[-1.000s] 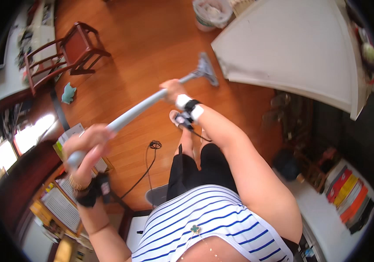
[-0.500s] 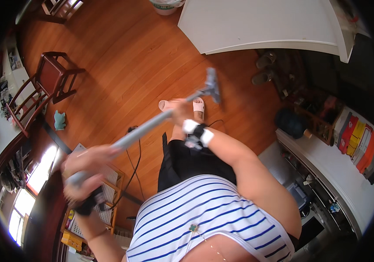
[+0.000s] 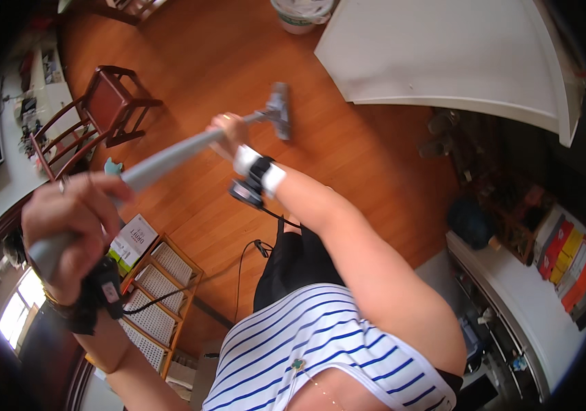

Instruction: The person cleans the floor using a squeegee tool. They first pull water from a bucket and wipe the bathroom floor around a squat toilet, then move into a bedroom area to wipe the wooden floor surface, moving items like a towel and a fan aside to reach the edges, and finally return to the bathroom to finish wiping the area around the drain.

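A long grey pole with a short crossbar head, which looks like a floor mop [image 3: 173, 157], slants across the view. My left hand [image 3: 77, 219] is wrapped round its upper end, close to the camera. Farther down the pole, near the head, my right hand [image 3: 230, 135] is closed on it. The grey mop head [image 3: 280, 111] rests against the wooden floor beyond my right hand. Black devices with cables sit on both wrists, with a white band on the right.
A dark red wooden chair [image 3: 108, 106] stands at far left, a small teal object [image 3: 113, 166] near it. A rattan-panelled rack [image 3: 169, 267] is below my left hand. At far right are a white panel [image 3: 443, 55] and shoes [image 3: 437, 140]. A bucket [image 3: 300, 17] stands at the top.
Both hands and the mop have moved left, with the head sliding left across the floor. My right arm reaches farther out. The view has shifted too; my slippers are no longer visible.
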{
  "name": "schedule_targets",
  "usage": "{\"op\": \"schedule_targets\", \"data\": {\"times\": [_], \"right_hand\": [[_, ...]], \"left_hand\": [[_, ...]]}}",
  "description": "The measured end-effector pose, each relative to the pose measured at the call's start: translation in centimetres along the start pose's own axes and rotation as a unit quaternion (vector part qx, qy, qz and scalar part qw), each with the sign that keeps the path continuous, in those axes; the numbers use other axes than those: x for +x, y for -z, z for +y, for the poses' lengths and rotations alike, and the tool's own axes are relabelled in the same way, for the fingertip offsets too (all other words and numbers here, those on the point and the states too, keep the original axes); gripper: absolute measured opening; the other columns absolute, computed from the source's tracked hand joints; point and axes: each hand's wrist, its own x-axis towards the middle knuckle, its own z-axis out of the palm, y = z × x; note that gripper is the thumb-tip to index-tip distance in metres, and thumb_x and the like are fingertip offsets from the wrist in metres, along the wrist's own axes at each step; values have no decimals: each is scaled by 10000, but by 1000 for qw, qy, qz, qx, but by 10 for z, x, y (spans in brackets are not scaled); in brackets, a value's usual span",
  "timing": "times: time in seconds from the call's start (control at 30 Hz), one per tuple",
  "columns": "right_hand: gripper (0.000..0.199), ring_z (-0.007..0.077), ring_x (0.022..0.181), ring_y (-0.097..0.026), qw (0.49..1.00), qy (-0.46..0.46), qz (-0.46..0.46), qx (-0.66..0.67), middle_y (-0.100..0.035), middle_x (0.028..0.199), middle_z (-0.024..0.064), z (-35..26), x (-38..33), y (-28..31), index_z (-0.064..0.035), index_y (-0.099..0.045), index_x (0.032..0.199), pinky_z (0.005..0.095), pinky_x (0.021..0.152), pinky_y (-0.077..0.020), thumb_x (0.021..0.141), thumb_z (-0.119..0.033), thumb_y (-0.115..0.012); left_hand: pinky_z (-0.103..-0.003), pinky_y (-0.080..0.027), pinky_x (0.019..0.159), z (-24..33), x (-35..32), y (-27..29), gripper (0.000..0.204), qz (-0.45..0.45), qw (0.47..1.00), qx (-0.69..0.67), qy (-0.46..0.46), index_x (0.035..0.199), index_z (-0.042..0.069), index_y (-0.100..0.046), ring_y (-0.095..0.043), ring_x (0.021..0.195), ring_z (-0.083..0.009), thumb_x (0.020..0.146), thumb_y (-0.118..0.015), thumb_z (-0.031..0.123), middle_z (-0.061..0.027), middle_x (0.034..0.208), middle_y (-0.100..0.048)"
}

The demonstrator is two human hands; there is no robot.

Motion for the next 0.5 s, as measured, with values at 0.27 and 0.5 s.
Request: {"op": "schedule_targets", "data": {"times": [0.27,0.5], "right_hand": [[88,306,621,-579,980,-80,-177,-31,-578,621,112,-40,93,16,-100,-584,593,372,544,-469,642,-169,-565],[96,321,633,-585,966,-86,-216,-111,-593,641,127,40,154,29,-88,-610,592,384,586,-485,629,-165,-569]], "left_hand": [[-361,-454,620,19,31,40,215,60,998,0,-21,536,0,-434,-505,536,-229,607,-510,188,-97,513,-465],[-296,-410,607,-56,76,61,201,124,989,-61,55,581,-34,-459,-505,657,-231,660,-457,151,-107,583,-476]]}}
